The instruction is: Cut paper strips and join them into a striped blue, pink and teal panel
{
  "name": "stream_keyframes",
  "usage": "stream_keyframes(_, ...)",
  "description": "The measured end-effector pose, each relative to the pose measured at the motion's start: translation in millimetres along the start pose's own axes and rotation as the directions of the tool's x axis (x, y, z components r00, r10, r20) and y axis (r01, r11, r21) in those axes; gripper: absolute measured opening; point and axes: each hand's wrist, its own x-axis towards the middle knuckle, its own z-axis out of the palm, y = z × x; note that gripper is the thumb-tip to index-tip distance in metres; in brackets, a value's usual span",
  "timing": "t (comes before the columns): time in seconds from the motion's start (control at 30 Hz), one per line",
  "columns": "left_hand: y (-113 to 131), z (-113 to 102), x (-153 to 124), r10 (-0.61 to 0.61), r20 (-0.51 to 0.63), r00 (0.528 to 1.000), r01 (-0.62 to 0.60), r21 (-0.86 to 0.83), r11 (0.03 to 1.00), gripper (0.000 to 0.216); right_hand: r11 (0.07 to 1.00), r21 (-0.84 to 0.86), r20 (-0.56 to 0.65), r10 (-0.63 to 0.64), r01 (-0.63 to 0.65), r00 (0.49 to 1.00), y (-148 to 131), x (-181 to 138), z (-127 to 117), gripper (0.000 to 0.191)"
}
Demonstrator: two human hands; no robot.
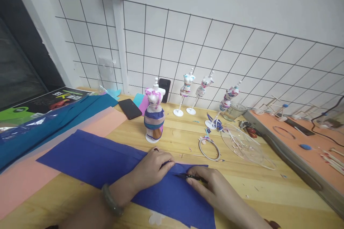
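A long deep-blue paper sheet [107,157] lies across the wooden table in front of me, its far edge a little creased between my hands. My left hand [153,168] rests on it with fingers curled and the fingertips pinching the paper near that edge. Between the thumb and fingers of my right hand [212,186] is a slim black pointed tool [197,178], its tip against the paper; its exact kind is partly hidden. Just beyond my left hand stands a small white dress form [155,109], wrapped in blue, mauve and teal strips.
Three more small dress forms [187,86] stand near the wall grid. Two phones [129,109] are at the back. Peach and teal sheets [88,111] lie left. A ring [209,149], paper scraps, a glass jar [233,111] and an orange-topped tray [301,143] are to the right.
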Motion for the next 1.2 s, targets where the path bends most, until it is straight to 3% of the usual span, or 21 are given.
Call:
stream_keyframes(0.43, 2, -1, 0, -0.001, 0.011, 1.000, 0.001, 0.028, 1.000, 0.015, 0.997, -0.075, 0.018, -0.004, 0.005, 1.000, 0, 6, 0, 0.017)
stream_keyframes(1.2, 3, -3, 0, -0.029, 0.034, 0.999, 0.027, 0.038, 0.999, 0.013, 0.999, 0.024, -0.012, -0.043, 0.043, 0.999, 6, 11, 8, 0.017)
